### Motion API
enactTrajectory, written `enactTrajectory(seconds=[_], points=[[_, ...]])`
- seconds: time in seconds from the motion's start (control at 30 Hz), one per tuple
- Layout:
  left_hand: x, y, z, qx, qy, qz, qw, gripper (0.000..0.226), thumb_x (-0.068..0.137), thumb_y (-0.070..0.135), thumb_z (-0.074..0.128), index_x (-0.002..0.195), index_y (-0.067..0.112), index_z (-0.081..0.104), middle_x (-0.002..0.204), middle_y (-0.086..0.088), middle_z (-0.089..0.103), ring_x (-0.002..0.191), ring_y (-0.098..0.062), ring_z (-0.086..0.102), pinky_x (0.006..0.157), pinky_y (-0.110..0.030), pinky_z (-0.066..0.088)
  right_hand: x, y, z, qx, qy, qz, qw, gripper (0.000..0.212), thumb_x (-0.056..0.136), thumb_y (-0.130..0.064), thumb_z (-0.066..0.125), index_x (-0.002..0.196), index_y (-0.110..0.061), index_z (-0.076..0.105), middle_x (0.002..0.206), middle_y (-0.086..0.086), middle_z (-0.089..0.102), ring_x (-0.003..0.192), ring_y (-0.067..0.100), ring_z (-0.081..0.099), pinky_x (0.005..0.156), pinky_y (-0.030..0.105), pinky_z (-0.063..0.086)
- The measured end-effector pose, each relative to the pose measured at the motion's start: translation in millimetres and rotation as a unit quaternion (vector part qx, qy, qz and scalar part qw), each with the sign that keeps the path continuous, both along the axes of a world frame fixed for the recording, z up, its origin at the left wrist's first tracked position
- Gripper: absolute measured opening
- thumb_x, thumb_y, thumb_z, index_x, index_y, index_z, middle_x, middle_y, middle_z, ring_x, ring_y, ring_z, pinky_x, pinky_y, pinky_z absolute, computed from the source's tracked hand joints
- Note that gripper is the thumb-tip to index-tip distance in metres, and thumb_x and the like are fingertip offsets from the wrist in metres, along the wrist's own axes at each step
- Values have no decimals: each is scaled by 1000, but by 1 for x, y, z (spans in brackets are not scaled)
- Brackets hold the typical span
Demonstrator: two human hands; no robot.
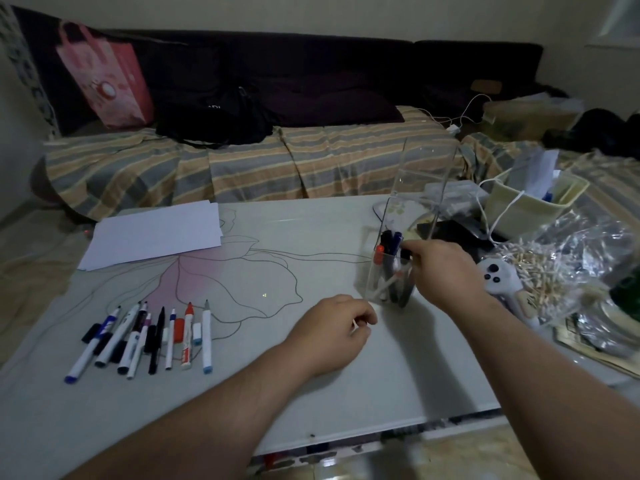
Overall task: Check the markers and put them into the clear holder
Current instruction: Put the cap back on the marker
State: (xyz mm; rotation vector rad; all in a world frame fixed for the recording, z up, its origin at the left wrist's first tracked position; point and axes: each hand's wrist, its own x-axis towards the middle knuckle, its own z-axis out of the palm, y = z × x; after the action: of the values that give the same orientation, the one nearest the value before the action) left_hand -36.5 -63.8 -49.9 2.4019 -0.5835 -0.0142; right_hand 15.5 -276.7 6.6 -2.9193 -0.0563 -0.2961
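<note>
A clear holder [372, 278] stands on the table right of centre, with several markers upright inside it. My right hand [440, 268] is at the holder's rim, its fingers pinched on the black cap of a marker [404, 254] that stands in the holder. My left hand [332, 330] rests on the table just left of the holder, its fingers curled around what looks like a small white cap. A row of several markers [145, 337] with loose caps lies at the table's left front.
White paper sheets [156, 233] lie at the back left. A tall clear container [426, 174] stands behind the holder. A cream bag [533, 206], a plastic bag of wooden sticks [540, 271] and a white controller [498, 278] crowd the right side. A sofa runs behind.
</note>
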Motion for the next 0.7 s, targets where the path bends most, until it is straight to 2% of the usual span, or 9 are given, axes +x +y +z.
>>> enactTrajectory(seconds=[0.1, 0.2, 0.3, 0.43, 0.53, 0.63, 0.7], points=[[4, 8, 0, 23, -13, 7, 1000, 19, 94, 30, 55, 106, 33, 69, 95, 16, 58, 89, -5, 55, 84, -25, 47, -2, 5, 2, 13, -11, 4, 1000, 55, 94, -16, 51, 145, -39, 52, 136, 3, 59, 115, 32, 58, 85, 42, 52], [8, 28, -3, 70, -24, 24, 997, 20, 95, 31, 54, 107, 34, 70, 98, 12, 66, 98, -11, 56, 89, -29, 47, -7, 23, 6, 37, -101, 5, 994, 46, 99, -23, 49, 144, -33, 53, 129, 4, 53, 102, 31, 59, 74, 38, 50], [16, 63, -7, 104, -30, 75, 991, 20, 94, 27, 57, 108, 33, 72, 100, 9, 69, 103, -17, 57, 90, -31, 46, -17, 60, 5, 81, -136, 87, 983, 37, 96, -19, 52, 131, -25, 64, 121, 3, 56, 101, 28, 59, 78, 35, 48], [23, 134, -11, 169, -33, 190, 967, 35, 86, 13, 64, 109, 38, 73, 104, 7, 68, 103, -22, 60, 87, -34, 49, -37, 126, -30, 66, -14, 233, 970, 36, 94, -20, 52, 127, -28, 65, 123, 0, 58, 115, 24, 55, 95, 38, 49], [16, 186, -11, 172, -32, 278, 945, 44, 79, 6, 62, 108, 37, 74, 108, 7, 69, 104, -22, 61, 88, -34, 52, -51, 172, -59, 10, 94, 316, 944, 40, 95, -26, 49, 134, -32, 58, 132, 0, 52, 124, 28, 48, 97, 44, 50], [7, 225, -12, 204, -21, 328, 922, 26, 87, 27, 62, 107, 37, 75, 112, 2, 70, 105, -26, 60, 90, -38, 53, -61, 213, -75, -15, 149, 360, 921, 44, 97, -34, 49, 140, -38, 49, 134, 2, 47, 123, 30, 46, 94, 49, 51], [1, 240, -14, 228, -2, 336, 914, 24, 88, 40, 60, 106, 40, 75, 110, 2, 70, 104, -27, 60, 90, -38, 53, -65, 235, -82, -28, 174, 379, 909, 44, 97, -42, 47, 141, -45, 45, 131, 4, 46, 120, 32, 45, 93, 51, 50]])
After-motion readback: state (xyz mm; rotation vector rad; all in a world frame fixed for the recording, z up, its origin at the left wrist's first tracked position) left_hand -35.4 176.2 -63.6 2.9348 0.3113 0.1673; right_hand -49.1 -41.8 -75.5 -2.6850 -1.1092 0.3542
